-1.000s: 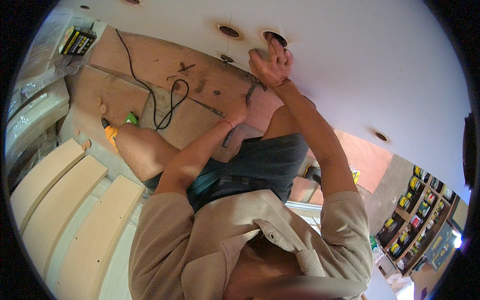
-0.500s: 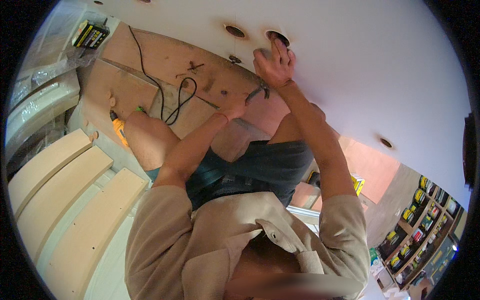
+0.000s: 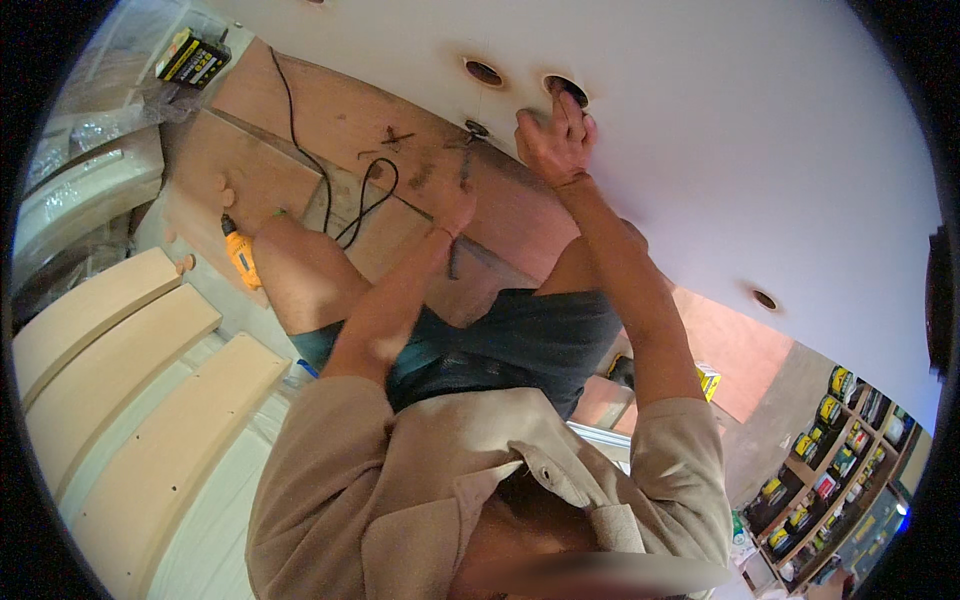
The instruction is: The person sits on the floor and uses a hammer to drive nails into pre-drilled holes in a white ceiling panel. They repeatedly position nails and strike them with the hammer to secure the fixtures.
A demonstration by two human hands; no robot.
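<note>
Yellow-black box (image 3: 192, 58) top left — right hand (image 3: 553, 140) at hole (image 3: 566, 90)

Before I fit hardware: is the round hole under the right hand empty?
Cannot tell: the right hand covers part of the round hole.

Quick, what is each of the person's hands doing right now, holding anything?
Left hand: closed around a thin dark tool, by the white board.
Right hand: fingers spread open, pressed at a round hole; holding nothing visible.
</note>
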